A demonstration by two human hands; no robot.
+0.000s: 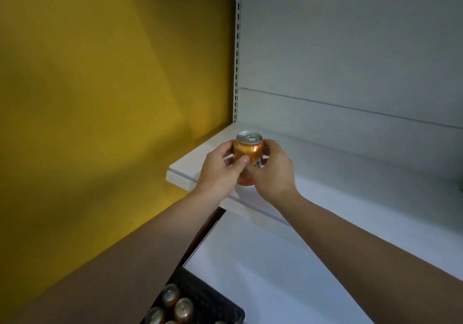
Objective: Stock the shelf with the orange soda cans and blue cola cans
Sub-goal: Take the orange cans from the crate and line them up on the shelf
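Note:
An orange soda can [250, 149] stands upright at the left front corner of the white shelf [190, 167], silver top and pull tab facing up. Both hands hold it. My left hand [220, 171] grips it from the left, thumb across the front of the can. My right hand [271, 171] wraps round its right side, fingers curled behind it. The can's lower part is hidden behind my hands. No blue cola can is in view.
A black crate [213, 296] at the bottom edge holds several cans seen from above [184, 307]. A yellow wall [100, 98] lies to the left. The white back panel [350, 60] rises behind the shelf, and a lower white shelf [275, 273] sits below.

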